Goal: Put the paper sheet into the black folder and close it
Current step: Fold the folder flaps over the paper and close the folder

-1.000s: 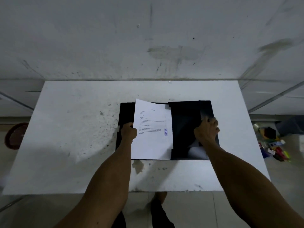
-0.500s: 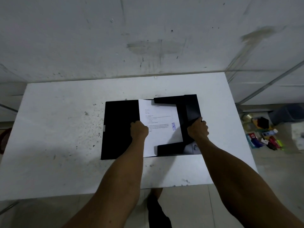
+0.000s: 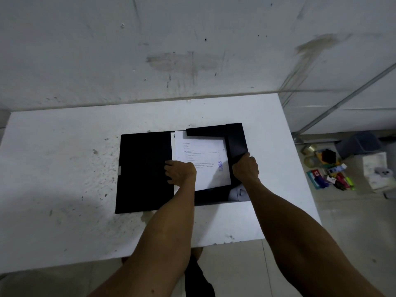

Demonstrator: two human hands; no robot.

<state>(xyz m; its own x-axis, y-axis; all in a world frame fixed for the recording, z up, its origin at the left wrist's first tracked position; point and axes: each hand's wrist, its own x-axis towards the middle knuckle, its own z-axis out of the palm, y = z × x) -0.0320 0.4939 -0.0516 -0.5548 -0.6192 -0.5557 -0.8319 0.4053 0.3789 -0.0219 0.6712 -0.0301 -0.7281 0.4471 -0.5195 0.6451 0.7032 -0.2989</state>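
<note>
Fingers (image 3: 170, 168) on folder (image 3: 145, 172), paper (image 3: 203, 159) inside

One black folder (image 3: 145, 170) lies open on one white bench (image 3: 64, 168), holding one paper sheet (image 3: 203, 159). Two hands work there: left hand (image 3: 180, 172), right hand (image 3: 246, 168). At three o'clock, two tape rolls (image 3: 311, 161) sit on the floor.

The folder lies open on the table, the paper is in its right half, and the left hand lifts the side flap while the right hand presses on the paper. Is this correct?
One thing is wrong: the hands are swapped. In the head view the right hand lifts the side flap and the left hand presses on the paper. The folder does lie open on the table, paper in its right half.
</note>
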